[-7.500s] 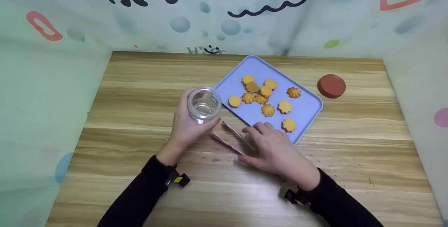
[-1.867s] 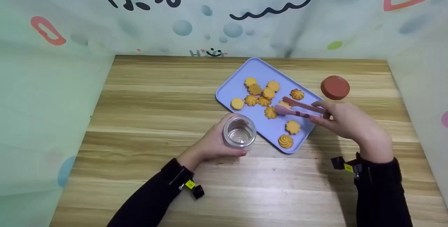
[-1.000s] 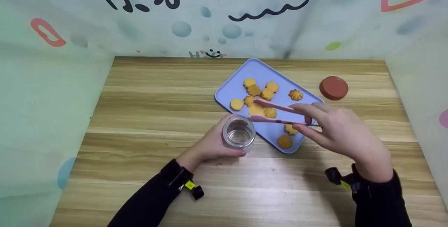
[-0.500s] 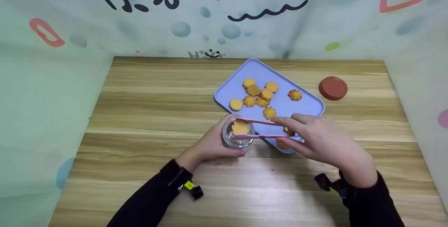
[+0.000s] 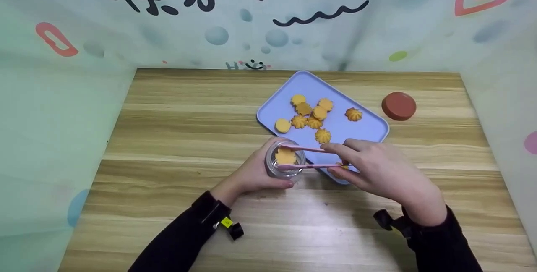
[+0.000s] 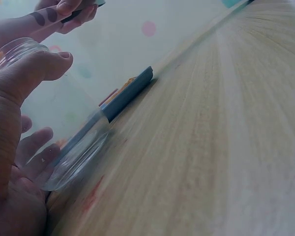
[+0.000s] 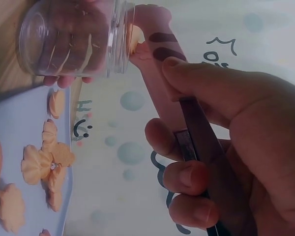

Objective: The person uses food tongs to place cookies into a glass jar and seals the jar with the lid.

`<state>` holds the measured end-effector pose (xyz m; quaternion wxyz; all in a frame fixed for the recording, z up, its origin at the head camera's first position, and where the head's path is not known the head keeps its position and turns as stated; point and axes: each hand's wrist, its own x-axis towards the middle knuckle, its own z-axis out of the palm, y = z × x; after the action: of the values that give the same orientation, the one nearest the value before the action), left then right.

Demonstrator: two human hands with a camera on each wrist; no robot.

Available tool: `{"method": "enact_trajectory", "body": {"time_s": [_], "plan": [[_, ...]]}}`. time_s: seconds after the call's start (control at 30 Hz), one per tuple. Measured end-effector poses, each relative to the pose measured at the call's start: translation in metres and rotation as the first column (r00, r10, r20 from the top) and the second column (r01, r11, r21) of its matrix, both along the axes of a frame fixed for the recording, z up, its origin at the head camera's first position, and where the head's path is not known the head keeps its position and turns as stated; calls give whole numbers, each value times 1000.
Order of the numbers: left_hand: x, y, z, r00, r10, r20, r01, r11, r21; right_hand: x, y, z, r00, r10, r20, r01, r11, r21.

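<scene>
My left hand [image 5: 256,173] wraps round a clear glass jar [image 7: 69,37], which stands upright on the table beside the tray. With my right hand [image 5: 373,171] I grip pink tongs [image 7: 162,73] that have a dark handle. Their tips reach over the jar's mouth with a yellow flower-shaped cookie [image 5: 285,155] between them, at the level of the rim. Several more cookies [image 5: 323,135] lie on a lilac tray [image 5: 277,95]; my right hand hides part of its near corner. In the left wrist view the thumb [image 6: 39,71] curves along the jar's side.
A round red-brown lid [image 5: 399,106] lies on the wooden table [image 5: 188,108] to the right of the tray. A printed cloth [image 5: 176,32] hangs behind and along both sides of the table.
My right hand has taken up the tongs, picked a cookie from the tray and carried it left to the jar's mouth. Earlier, the left hand and jar moved right, towards the tray's near edge.
</scene>
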<state>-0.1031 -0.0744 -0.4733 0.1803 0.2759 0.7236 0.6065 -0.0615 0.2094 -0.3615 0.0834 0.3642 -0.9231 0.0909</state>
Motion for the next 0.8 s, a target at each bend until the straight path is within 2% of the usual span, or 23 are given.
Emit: {"method": "enact_trajectory", "body": {"time_s": [0.33,0.8], "plan": [[0,-1,1,1000,7,-10,-7,1000,-21,1,-2,-3,1000,-12,-6,12,1000,-4],[1,-1,0,1000,5,-3,-5,1000,-4,1,-1,-5,994,-40,106,42,999,-16]]}}
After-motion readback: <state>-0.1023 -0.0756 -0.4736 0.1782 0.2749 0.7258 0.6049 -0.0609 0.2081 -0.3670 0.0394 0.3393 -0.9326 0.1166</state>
